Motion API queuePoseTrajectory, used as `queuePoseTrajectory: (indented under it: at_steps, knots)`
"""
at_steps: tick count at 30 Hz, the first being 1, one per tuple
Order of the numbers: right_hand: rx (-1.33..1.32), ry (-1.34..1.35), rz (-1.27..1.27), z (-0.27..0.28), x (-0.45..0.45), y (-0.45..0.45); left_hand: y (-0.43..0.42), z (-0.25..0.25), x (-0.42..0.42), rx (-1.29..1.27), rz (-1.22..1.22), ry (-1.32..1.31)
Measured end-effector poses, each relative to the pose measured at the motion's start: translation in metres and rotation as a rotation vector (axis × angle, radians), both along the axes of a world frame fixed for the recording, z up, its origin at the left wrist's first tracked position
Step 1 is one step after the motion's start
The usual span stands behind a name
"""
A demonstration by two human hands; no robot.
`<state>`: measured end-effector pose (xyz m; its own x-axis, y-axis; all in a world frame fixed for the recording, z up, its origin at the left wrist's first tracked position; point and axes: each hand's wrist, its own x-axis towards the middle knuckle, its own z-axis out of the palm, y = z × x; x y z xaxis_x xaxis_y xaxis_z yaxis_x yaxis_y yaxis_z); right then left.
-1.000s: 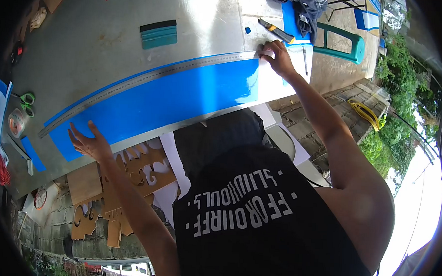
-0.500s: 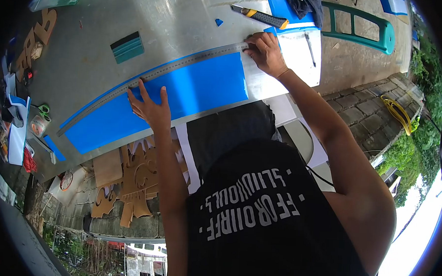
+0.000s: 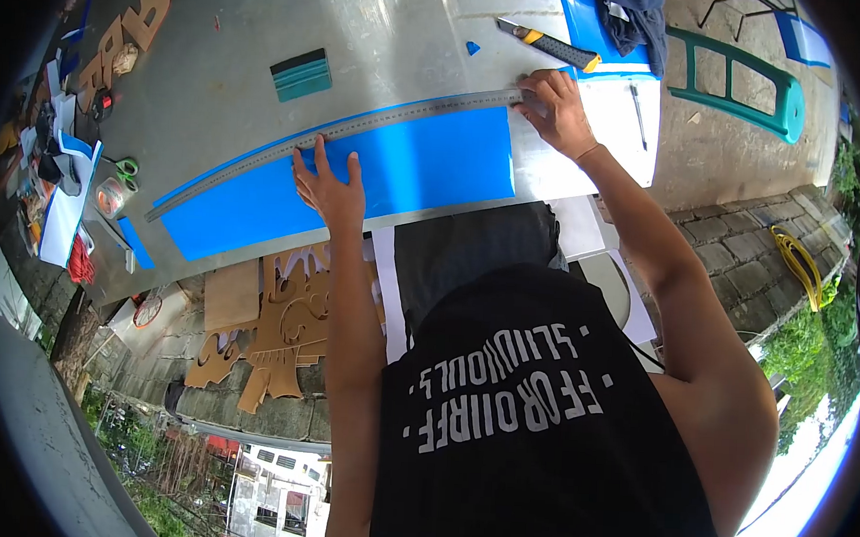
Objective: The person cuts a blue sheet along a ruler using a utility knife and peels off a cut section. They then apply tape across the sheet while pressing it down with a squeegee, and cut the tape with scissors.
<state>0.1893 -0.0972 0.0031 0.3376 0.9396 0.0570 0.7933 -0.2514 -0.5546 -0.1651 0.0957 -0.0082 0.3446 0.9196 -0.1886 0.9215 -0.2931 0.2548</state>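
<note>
While two hands (image 3: 333, 192) (image 3: 561, 116) touch one ruler (image 3: 408, 112), one knife (image 3: 552, 47) lies nearby.

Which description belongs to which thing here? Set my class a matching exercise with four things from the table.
1. Ruler
2. Utility knife
3. Scissors
4. Flat scraper

A. Teal with a black edge
B. Green handles
C. At the fingertips of the left hand and right hand
D. Black and yellow handle

Pairs: 1-C, 2-D, 3-B, 4-A
</note>
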Motion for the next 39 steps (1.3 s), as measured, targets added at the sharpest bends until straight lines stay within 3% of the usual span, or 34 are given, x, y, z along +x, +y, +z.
queuePoseTrajectory:
  at_steps: [6, 10, 17, 21, 28, 32, 35, 39]
  knots:
    - [-0.109, -0.327, -0.171, 0.041, 0.032, 0.041, 0.007, 0.023, -0.016, 0.04, 0.114, -0.1]
    - [-0.319, -0.216, -0.061, 0.018, 0.068, 0.042, 0.033, 0.034, -0.077, 0.111, 0.339, -0.109]
    - [-0.306, -0.18, -0.031, 0.023, 0.057, 0.06, 0.104, 0.051, -0.178, 0.074, 0.644, -0.103]
    - [-0.223, -0.199, 0.018, 0.048, 0.001, 0.128, 0.153, 0.044, -0.228, 0.079, 0.677, -0.055]
    - [-0.231, 0.148, 0.341, 0.091, -0.172, 0.282, 0.224, 0.014, -0.257, 0.026, 0.662, -0.03]
    - [-0.146, 0.078, 0.478, 0.087, -0.261, 0.343, 0.242, -0.007, -0.26, 0.066, 0.627, -0.028]
    - [-0.168, 0.186, 0.606, 0.088, -0.312, 0.38, 0.252, -0.002, -0.259, 0.058, 0.592, -0.026]
    - [-0.125, 0.08, 0.734, 0.076, -0.363, 0.418, 0.259, -0.001, -0.258, 0.031, 0.598, -0.05]
